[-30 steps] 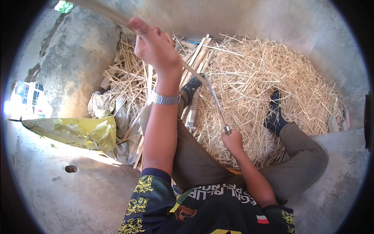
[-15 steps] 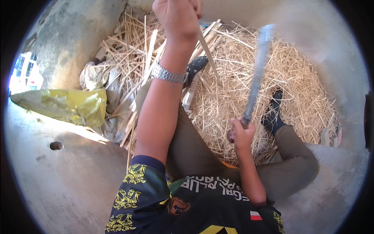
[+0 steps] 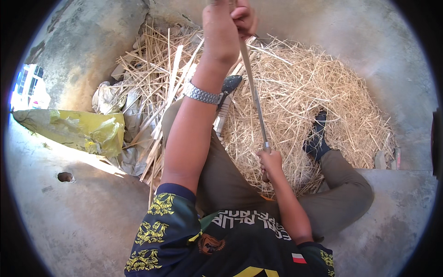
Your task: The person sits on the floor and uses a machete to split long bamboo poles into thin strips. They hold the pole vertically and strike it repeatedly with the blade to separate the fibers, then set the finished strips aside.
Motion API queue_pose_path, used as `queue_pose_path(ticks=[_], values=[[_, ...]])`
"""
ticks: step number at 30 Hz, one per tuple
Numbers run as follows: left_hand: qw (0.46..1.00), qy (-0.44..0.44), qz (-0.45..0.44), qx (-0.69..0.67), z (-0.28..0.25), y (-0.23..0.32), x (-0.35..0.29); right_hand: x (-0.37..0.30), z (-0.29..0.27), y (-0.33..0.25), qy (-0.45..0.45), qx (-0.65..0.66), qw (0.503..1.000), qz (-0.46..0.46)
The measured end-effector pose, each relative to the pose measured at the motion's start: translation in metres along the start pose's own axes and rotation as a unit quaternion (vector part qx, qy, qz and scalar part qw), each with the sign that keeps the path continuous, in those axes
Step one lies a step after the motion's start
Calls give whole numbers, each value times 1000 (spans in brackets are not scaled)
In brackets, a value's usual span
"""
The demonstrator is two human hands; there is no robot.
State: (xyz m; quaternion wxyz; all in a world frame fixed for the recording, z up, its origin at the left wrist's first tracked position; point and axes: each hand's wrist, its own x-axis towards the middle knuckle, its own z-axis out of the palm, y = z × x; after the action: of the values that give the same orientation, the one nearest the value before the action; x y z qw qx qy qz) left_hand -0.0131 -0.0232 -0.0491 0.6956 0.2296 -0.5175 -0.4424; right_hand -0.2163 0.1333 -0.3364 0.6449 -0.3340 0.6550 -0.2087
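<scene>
My left hand, raised at the top of the view, is closed around a long thin wooden strip that slants down from it. Its upper end is cut off by the picture's edge. In front of my body, my right hand grips the handle of a long knife. The blade points up and away, seen almost edge-on. It lines up with the strip's lower part, and where one stops and the other starts is hard to see.
A thick heap of pale shavings lies between my outstretched legs. Split strips pile up at the far left beside a yellow plastic sack. Concrete walls curve around, and a small hole marks the left floor.
The knife has swung left, from apart and broadside to against the strip and edge-on. My right hand has moved slightly left and down; my left hand has shifted a little right.
</scene>
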Motion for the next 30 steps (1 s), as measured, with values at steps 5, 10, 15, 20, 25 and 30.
queue_pose_path(ticks=[5, 10, 15, 20, 25, 30], values=[[991, 135, -1, 20, -8, 8, -1, -29, -8, -23, -80, 156, 981, 83], [982, 172, 53, 52, -22, 7, -6, -62, -6, -52, -12, 219, 972, -88], [978, 182, 77, 59, 1, 6, -1, -25, 17, -10, -2, 88, 993, -75], [974, 213, 77, 26, -3, 5, 6, -5, 6, 3, 35, -48, 994, -94], [964, 222, 114, 91, -21, 5, -1, -51, -4, -37, 35, 154, 974, -160], [949, 281, 114, 84, -15, 8, 7, -37, 6, -25, -56, 34, 997, -38]])
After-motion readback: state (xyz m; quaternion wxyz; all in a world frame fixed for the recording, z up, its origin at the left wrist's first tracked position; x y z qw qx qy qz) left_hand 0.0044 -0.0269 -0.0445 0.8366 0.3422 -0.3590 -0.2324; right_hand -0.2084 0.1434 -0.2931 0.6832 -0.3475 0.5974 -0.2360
